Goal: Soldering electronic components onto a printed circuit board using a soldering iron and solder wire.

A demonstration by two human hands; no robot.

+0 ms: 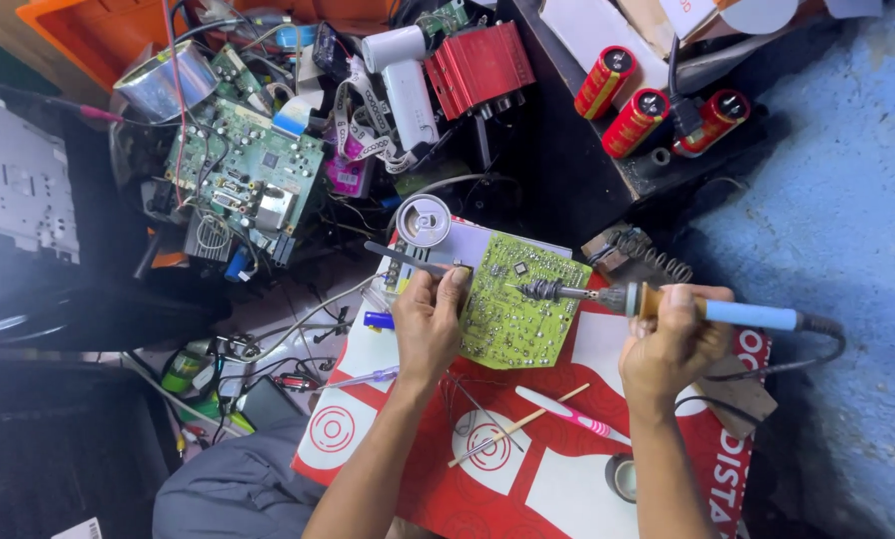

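Note:
My left hand grips grey tweezers and rests against the left edge of a yellow-green circuit board. The board lies tilted on a red and white printed sheet. My right hand holds a soldering iron with a wooden collar and a blue handle. Its coiled metal tip touches the upper middle of the board. The iron's black cord trails off to the right.
A round solder tin sits just above the board. A pink toothbrush and a thin wooden stick lie on the sheet below. Behind are a green circuit board, a red heatsink case, three red capacitors and tangled wires.

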